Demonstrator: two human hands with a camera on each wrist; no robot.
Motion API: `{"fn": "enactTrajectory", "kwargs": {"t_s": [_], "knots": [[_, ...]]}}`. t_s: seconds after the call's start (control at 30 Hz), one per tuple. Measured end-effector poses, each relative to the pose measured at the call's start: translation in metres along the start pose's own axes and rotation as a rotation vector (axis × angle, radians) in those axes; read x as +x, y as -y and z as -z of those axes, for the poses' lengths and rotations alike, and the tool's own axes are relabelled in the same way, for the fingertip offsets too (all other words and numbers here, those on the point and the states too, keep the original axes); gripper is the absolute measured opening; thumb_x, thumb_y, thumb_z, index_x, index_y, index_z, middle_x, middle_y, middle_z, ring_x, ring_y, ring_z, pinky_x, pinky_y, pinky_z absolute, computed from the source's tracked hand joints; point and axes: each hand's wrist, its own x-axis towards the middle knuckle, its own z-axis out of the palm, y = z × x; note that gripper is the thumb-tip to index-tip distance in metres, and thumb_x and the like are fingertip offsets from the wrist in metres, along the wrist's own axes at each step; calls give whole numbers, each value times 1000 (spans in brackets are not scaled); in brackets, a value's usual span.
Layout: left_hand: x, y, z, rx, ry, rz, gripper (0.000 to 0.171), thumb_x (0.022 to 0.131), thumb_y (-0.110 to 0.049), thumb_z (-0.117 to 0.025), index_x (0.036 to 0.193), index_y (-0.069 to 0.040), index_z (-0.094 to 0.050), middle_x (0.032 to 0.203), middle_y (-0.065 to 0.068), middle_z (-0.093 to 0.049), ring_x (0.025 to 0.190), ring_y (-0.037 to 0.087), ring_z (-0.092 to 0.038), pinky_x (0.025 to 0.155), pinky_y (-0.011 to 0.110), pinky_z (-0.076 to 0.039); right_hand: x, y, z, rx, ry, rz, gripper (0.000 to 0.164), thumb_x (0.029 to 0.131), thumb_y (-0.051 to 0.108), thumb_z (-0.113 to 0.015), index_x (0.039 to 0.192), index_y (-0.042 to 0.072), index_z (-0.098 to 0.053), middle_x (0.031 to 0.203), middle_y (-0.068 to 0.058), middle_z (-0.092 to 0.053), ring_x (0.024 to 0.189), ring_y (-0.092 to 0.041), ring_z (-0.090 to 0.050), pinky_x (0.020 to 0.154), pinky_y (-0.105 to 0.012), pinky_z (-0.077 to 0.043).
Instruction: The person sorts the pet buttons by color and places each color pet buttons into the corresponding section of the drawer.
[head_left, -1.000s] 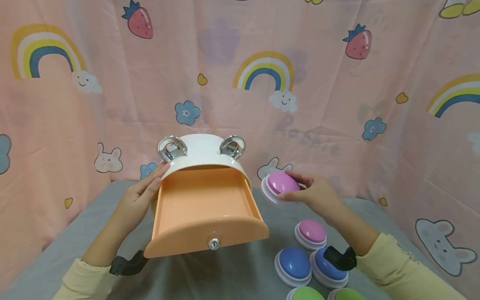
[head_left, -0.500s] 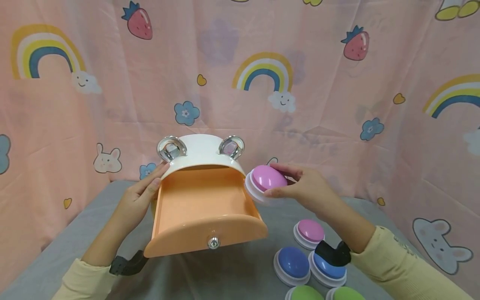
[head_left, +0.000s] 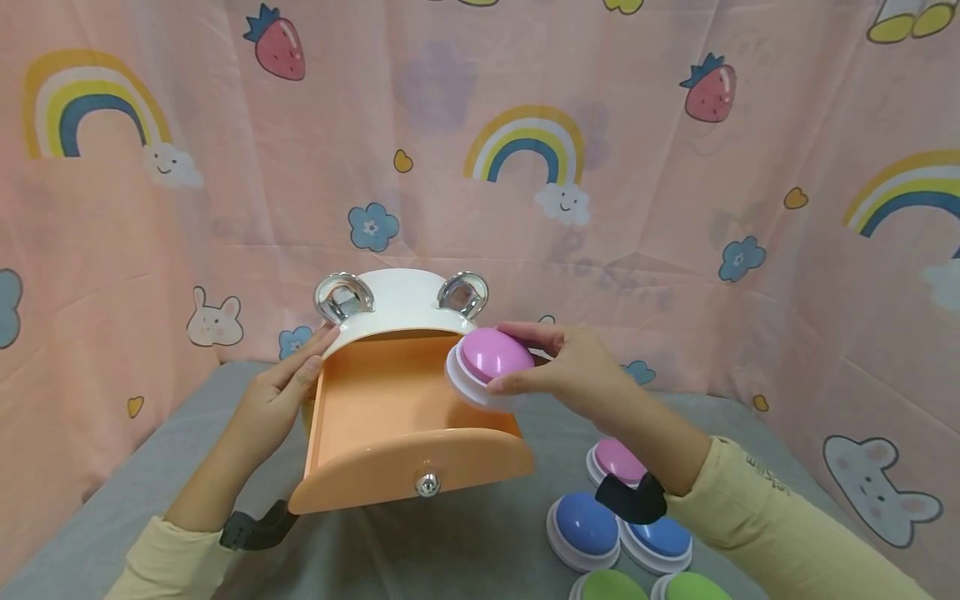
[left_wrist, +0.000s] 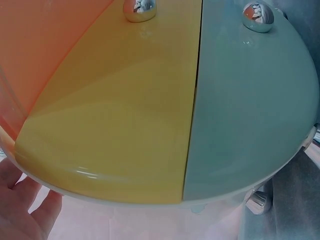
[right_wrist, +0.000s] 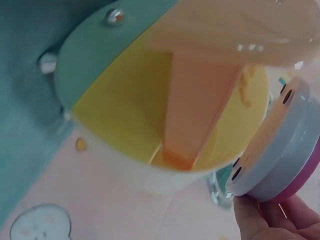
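Observation:
An alarm-clock-shaped drawer box point(head_left: 405, 293), white with silver bells, stands in the middle with its orange top drawer point(head_left: 427, 467) pulled out. In the left wrist view its yellow drawer point(left_wrist: 110, 110) and green drawer point(left_wrist: 250, 110) are closed. My left hand point(head_left: 273, 400) rests along the box's left side, fingers nearly straight. With thumb and fingers my right hand point(head_left: 577, 371) pinches a push button point(head_left: 497, 357) with a pink dome and white base. It overlaps the open drawer's right side in the head view. Dark holes show in its underside in the right wrist view.
To the right on the grey cloth point(head_left: 450, 558) lie another pink push button point(head_left: 618, 458), two blue push buttons point(head_left: 587, 523) and two green ones point(head_left: 611, 587). The right wrist strap partly covers one blue button. A pink patterned curtain point(head_left: 645, 208) hangs behind.
The right hand has carried the pink push button leftward, from beside the box to over the right side of the open drawer. The left hand and drawer box have stayed put.

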Motion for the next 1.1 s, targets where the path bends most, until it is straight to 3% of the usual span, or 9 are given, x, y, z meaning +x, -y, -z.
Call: {"fn": "enactTrajectory", "kwargs": {"t_s": [0.33,0.57,0.83,1.1], "knots": [[1,0,0,8,-4,6,44,108,-36,-41,152,-32,-41,162,-5,-31,153,28,-24,118,58,-30,8,18,-30,99,95,5,62,78,26,-85,136,20,-63,133,-4,-65,124,-27,-59,98,-39,-57],[1,0,-1,7,-13,12,45,107,-36,-41,152,-32,-42,162,-4,-32,153,29,-25,119,60,-28,16,29,-51,85,108,-23,62,75,26,-88,133,24,-65,125,-2,-69,117,-23,-62,91,-35,-60],[1,0,-1,9,-14,17,45,107,-36,-41,152,-31,-42,162,-3,-32,152,30,-26,118,62,-29,24,33,-66,88,139,-30,61,75,27,-88,132,27,-66,128,1,-68,120,-20,-61,97,-35,-57],[1,1,-1,26,-13,24,45,107,-37,-41,152,-31,-41,163,-2,-31,152,30,-26,117,62,-30,30,37,-75,90,223,-9,62,75,26,-88,133,25,-65,129,3,-68,119,-18,-61,101,-35,-55]]}}
